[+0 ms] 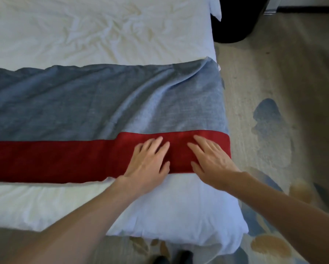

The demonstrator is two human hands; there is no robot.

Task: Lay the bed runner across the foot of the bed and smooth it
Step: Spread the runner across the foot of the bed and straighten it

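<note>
Head view, looking down over the foot of a white, creased bed. Shows a long blue-grey woven bed runner with a broad red band along its near edge, laid crosswise on the white cover and reaching from the left frame edge to the bed's right side. Shows the left hand palm down on the red band, fingers straight and slightly spread, pressing flat and pinching nothing. Shows the right hand just beside it, nearer the runner's right end, also palm down with fingers straight and fanned on the red cloth, apart from the left by a narrow strip of red. Shows both bare forearms reaching in from the bottom edge. Shows diagonal folds crossing the blue-grey part from above the hands toward the far right corner. Shows bare white cover between the runner and the near bed edge. Takes in, to the right, a beige carpet with blue and ochre blotches, a black rounded object beside the bed at top right, too dark to identify, and dark shoe tips at the bottom edge
</note>
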